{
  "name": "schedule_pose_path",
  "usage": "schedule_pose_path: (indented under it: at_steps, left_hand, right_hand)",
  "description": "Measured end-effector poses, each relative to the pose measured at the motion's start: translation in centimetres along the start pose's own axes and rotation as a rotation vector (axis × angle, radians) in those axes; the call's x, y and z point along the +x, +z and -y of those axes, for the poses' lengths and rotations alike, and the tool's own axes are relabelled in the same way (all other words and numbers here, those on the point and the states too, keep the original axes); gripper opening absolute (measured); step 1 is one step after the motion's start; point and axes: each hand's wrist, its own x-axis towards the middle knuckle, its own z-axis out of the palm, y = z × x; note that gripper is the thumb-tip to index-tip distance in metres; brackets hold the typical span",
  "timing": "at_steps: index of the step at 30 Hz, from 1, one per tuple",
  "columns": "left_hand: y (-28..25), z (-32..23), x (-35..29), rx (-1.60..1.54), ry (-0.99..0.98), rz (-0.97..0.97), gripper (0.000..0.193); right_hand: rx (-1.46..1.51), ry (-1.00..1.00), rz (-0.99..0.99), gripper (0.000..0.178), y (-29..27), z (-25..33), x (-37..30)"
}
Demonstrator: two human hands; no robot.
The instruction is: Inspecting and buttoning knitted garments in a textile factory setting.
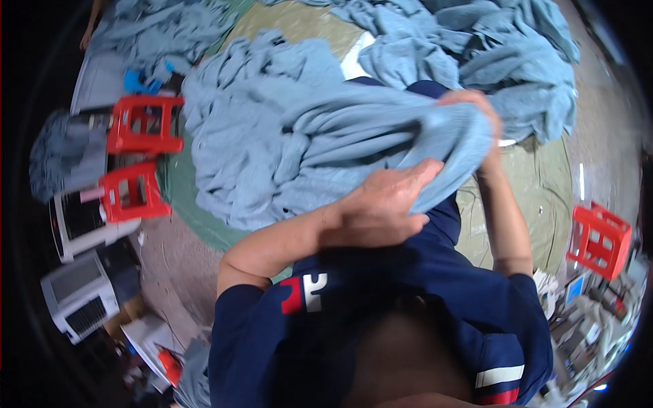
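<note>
A long piece of blue-grey fabric (360,136) stretches across my lap and joins a large crumpled heap of the same colour on the left. My left hand (384,200) grips the fabric's near edge, which runs between the thumb and forefinger. Motion blurs my right hand (479,112), wrapped round the raised right end of the fabric; some of its fingers are hidden behind the folds. Between the two hands the cloth bends into a loose loop.
More blue-grey fabric (520,81) lies piled at the far right. Red plastic stools (146,124) stand on the left, and another red stool (600,238) is at the right. A green-brown sheet (544,183) covers the floor beneath the piles. Grey-white machines (78,296) line the left side.
</note>
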Motion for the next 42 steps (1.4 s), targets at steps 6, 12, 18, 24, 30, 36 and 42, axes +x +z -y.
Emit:
schedule_pose_path:
  at_steps: [6,12,18,24,30,36,42]
  left_hand:
    - [2.0,9.0,-4.2,0.545,-0.119,-0.263,0.038]
    - [0.9,12.6,-7.5,0.670,-0.171,-0.469,0.044]
    - [-0.8,10.2,-10.3,0.225,-0.258,-0.184,0.040]
    - [-2.3,9.4,-11.5,-0.033,-0.411,0.152,0.034]
    - [-5.6,11.4,-11.6,-0.204,-0.362,0.178,0.031]
    - [-11.4,17.2,0.7,0.234,-0.056,-0.527,0.033]
    - [-8.5,18.9,15.6,0.474,0.151,-0.296,0.052]
  right_hand:
    - [0.074,-0.048,-0.348,0.042,-8.0,-1.7,-6.3]
    - [-0.325,-0.100,-0.651,0.054,-15.1,1.3,-8.8]
    - [-0.300,-0.070,-0.798,0.046,-23.0,-1.7,-12.2]
    - [-0.406,0.491,-0.335,0.026,-17.6,-7.5,-15.8]
    - [-0.573,0.584,0.000,0.028,-10.7,-8.4,-17.7]
    - [-0.861,0.531,0.176,0.039,-7.9,-4.7,-14.9]
    - [-0.613,0.073,0.147,0.052,-1.0,2.3,-10.8]
